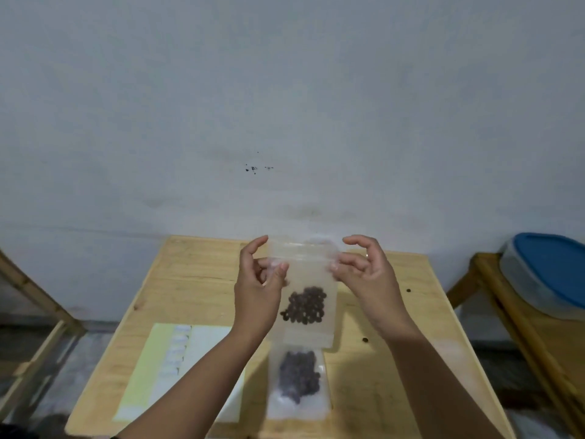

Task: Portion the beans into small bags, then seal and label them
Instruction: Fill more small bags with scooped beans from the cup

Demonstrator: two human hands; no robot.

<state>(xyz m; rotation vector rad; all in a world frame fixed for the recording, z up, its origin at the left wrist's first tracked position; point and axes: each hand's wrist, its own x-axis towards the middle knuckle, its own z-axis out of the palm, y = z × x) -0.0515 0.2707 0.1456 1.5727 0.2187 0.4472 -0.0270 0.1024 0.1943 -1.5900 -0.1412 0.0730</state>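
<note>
- Clear plastic zip bag (305,299) held upright above the wooden table (395,375), head view; its long axis runs top to bottom, the zip strip across the top between the two hands.
- Left hand (258,289) pinches the bag's upper left corner at the zip line, thumb in front; right hand (364,274) pinches the upper right corner, the other fingers curled loosely above it. Both are equally near the seal, so either could run along it (I judge sealing to be the step in hand).
- Whether the zip is already pressed closed cannot be told; the strip is blurred.
- Contents: dark beans (305,305) clustered low in the held bag, well below the grip.
- Second filled bag (297,381) lies flat on the table just beneath it, beans inside.
- Label sheet (164,369) on the table to the left, by the left forearm.
- Two stray beans (365,339) on the table, right side.
- Blue-lidded tub (550,280) on a separate stand, far right; contents hidden.
</note>
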